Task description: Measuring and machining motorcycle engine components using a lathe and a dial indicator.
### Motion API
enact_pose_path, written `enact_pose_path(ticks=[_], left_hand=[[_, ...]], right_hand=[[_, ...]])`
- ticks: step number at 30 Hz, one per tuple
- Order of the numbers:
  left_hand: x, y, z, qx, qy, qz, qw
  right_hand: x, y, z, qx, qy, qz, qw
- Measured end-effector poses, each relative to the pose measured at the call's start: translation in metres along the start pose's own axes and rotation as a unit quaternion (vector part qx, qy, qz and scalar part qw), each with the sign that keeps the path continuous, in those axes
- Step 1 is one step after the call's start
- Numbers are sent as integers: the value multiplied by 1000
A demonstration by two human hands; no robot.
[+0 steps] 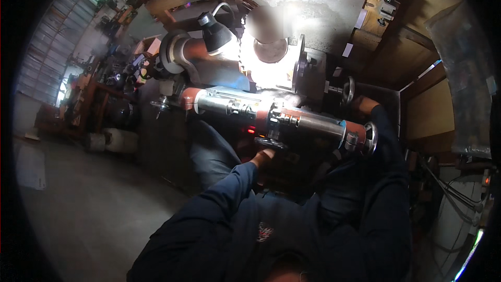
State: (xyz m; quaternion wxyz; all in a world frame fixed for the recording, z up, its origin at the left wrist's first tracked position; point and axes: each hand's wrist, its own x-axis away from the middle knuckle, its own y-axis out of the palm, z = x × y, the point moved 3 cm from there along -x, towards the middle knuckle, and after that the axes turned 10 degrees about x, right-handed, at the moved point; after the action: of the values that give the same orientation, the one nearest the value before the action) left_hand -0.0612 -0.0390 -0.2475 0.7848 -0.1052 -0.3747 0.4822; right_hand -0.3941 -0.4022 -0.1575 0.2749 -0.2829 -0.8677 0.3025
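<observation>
A machine with a long shiny cylindrical bed [323, 126], capped with red-brown end castings, stretches across in front of me. My left hand [263, 157] is closed at the rim of a metal handwheel [270, 143] on the machine's near side. Farther right, my right hand [365, 105] is curled beside an upright handwheel [348, 92] and seems to grip it; its fingertips are partly hidden. Another handwheel [371, 138] sits at the bed's right end, below my right hand. Small red lights [251, 130] glow just above the left handwheel.
A black lamp [216, 34] throws strong glare over the machine's middle. To its left is a round wheel housing [175, 52]. Behind stands a grey panel [329, 5]; wooden boards [430, 109] and hanging plastic sheeting [467, 78] are at right. Cluttered shelves [117, 70] line the left.
</observation>
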Motion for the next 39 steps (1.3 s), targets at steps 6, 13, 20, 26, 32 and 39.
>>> enact_pose_path(ticks=[6, 13, 20, 26, 32, 39], left_hand=[[45, -33, 140, 697, -205, -80, 683], [93, -74, 107, 602, -189, 98, 770], [90, -74, 30, 336, -198, 181, 903], [183, -196, 97, 16, 87, 585, 806], [185, -290, 66, -189, 203, 657, 701], [173, -304, 61, -121, 255, 613, 738]], right_hand=[[67, -56, -81, -301, 104, 128, 939], [146, -38, -69, -349, 141, 202, 904], [204, 2, -107, -394, 41, 167, 903], [222, 15, -171, -224, 76, 260, 936], [214, 17, -213, -172, 84, 303, 933], [212, 21, -203, -222, -9, 316, 922]])
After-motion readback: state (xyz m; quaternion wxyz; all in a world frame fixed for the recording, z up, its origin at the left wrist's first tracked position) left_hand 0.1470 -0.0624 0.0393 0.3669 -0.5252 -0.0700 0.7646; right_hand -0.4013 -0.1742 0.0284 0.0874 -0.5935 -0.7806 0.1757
